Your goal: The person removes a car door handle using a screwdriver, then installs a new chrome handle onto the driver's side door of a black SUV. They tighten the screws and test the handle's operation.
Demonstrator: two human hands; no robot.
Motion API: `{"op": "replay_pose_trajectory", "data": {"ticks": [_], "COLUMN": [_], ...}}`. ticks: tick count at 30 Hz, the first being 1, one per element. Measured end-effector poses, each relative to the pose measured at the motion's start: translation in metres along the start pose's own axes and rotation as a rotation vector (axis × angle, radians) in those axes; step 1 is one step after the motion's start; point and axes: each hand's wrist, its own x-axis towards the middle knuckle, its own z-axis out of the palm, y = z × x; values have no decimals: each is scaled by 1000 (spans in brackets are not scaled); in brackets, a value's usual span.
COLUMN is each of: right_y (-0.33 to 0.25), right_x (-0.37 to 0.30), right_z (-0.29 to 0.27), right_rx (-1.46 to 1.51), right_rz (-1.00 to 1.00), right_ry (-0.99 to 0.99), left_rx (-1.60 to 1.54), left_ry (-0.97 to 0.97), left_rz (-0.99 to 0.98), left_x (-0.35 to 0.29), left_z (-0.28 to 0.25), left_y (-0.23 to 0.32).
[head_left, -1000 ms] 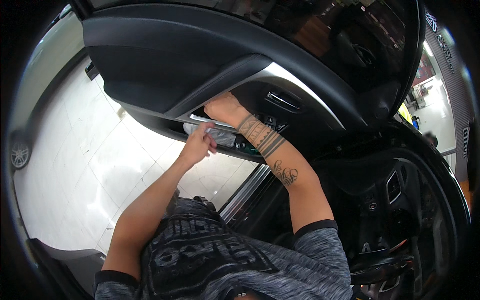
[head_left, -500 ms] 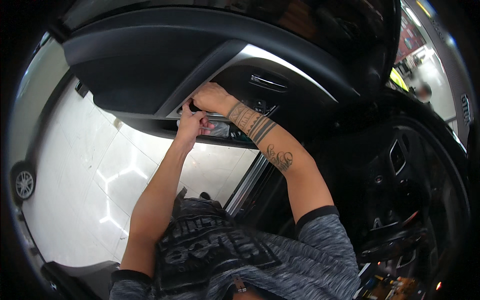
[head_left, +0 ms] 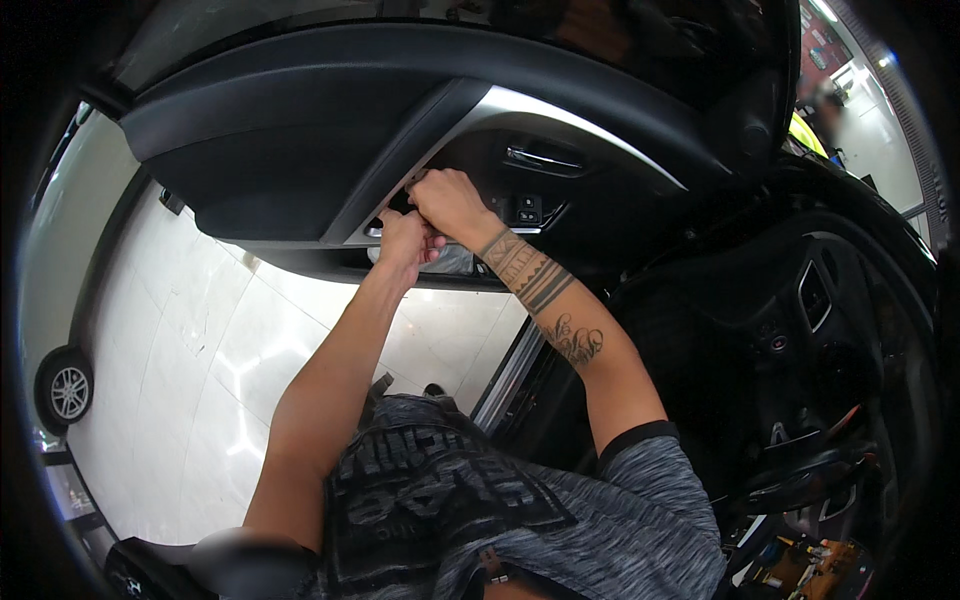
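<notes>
A black car door panel (head_left: 270, 150) with a silver trim strip (head_left: 570, 122) stands in front of me. My right hand (head_left: 450, 205) is closed in a fist against the slanted lower end of the trim, by the armrest recess. What its fingers hold, if anything, is hidden. Just below and to the left, my left hand (head_left: 405, 242) touches the armrest edge, with a finger reaching up to the trim and the others curled. Whatever it pinches does not show. To the right of my hands lie the window switches (head_left: 527, 208) and the chrome door handle (head_left: 543, 160).
Beneath the armrest, the door pocket holds a clear plastic-looking item (head_left: 452, 262). A metal door sill (head_left: 505, 380) runs beside my body. On the right is the dark car interior with its steering wheel (head_left: 800, 485). Another car's wheel (head_left: 68, 392) stands at left on the pale tiled floor (head_left: 210, 350).
My right hand has tightened into a fist and shifted slightly off the trim's lower corner, uncovering more of the window switches. My left hand has come closer beneath it. The whole view has shifted a little.
</notes>
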Motion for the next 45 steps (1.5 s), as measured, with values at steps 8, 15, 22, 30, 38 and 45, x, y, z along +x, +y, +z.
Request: {"op": "replay_pose_trajectory", "data": {"ticks": [8, 15, 22, 30, 38, 45], "right_y": [6, 4, 2, -2, -21, -53], "right_x": [9, 15, 18, 18, 17, 15], "right_z": [22, 27, 27, 33, 33, 54], "right_rx": [132, -28, 15, -12, -62, -133], "right_rz": [-137, -234, -276, -265, -114, 625], "right_ry": [138, 41, 59, 106, 206, 282], "left_rx": [-263, -64, 97, 506, 473, 272], "left_ry": [105, 34, -79, -224, -90, 71], "left_rz": [56, 96, 44, 34, -50, -59], "left_x": [-14, -38, -45, -70, -99, -106], "left_z": [11, -7, -35, -122, -271, -430], "left_y": [-2, -12, -8, -20, -43, -44]}}
